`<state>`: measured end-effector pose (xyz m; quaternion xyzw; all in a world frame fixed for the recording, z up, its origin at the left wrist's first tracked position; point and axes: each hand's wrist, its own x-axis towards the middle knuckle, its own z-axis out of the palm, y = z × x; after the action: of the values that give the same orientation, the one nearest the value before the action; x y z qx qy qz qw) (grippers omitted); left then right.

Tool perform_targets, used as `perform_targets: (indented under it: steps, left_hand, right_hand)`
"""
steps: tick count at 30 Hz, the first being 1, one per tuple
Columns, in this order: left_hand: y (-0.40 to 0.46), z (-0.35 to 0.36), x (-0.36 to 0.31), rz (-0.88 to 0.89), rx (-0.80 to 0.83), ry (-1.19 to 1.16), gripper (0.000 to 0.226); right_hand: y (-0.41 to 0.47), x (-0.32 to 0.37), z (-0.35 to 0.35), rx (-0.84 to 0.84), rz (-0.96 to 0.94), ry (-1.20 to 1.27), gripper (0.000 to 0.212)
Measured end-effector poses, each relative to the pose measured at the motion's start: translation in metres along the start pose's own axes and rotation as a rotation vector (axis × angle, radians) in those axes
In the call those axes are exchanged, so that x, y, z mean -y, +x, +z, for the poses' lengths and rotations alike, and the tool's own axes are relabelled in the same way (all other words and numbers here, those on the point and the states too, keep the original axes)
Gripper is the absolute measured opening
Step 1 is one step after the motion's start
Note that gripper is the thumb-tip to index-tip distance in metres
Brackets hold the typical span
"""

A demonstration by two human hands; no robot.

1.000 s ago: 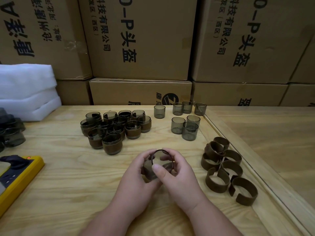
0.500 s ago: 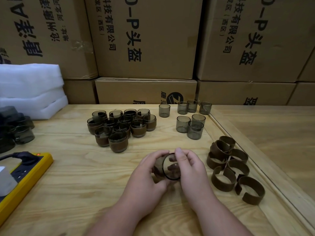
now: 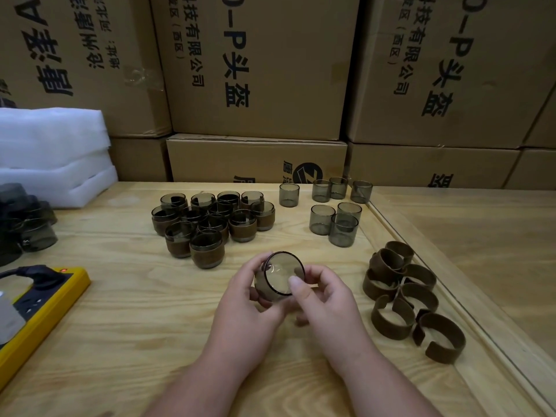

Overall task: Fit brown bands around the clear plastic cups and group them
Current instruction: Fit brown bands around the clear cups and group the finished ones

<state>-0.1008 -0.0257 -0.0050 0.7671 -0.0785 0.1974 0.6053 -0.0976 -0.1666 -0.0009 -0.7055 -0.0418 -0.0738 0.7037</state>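
Both hands, left (image 3: 249, 299) and right (image 3: 323, 296), grasp a tilted smoky clear plastic cup (image 3: 278, 276). Yellow power strip (image 3: 45, 305) at left; stacked cardboard cartons (image 3: 255, 64) behind, printed "头盔".

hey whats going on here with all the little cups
A person is fitting brown bands onto small clear cups at a wooden table. Both the left hand and right hand hold one cup, tilted with its mouth toward the camera. A cluster of banded cups stands behind the hands to the left. Seven bare cups wait further right, and loose brown bands lie in a pile at the right.
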Motion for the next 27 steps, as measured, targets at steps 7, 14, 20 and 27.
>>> perform_targets:
  steps: [7,14,20,27]
  left_hand:
    - [-0.0027,0.0003,0.0002,0.056,0.064,0.103,0.082]
    - [-0.0055,-0.0006,-0.0022,0.192,0.203,0.221,0.078]
    - [-0.0054,-0.0019,-0.0033,0.188,0.156,0.223,0.077]
    - [-0.0056,-0.0013,0.0001,0.077,0.057,0.128,0.063]
  right_hand:
    - [0.0028,0.0042,-0.0026,-0.116,0.068,0.107,0.018]
    - [0.0010,0.0060,-0.0020,-0.103,0.032,0.141,0.035]
    - [-0.0016,0.0088,-0.0033,-0.014,-0.029,0.101,0.039]
    - [-0.0033,0.0089,-0.0032,0.093,-0.062,0.071,0.031]
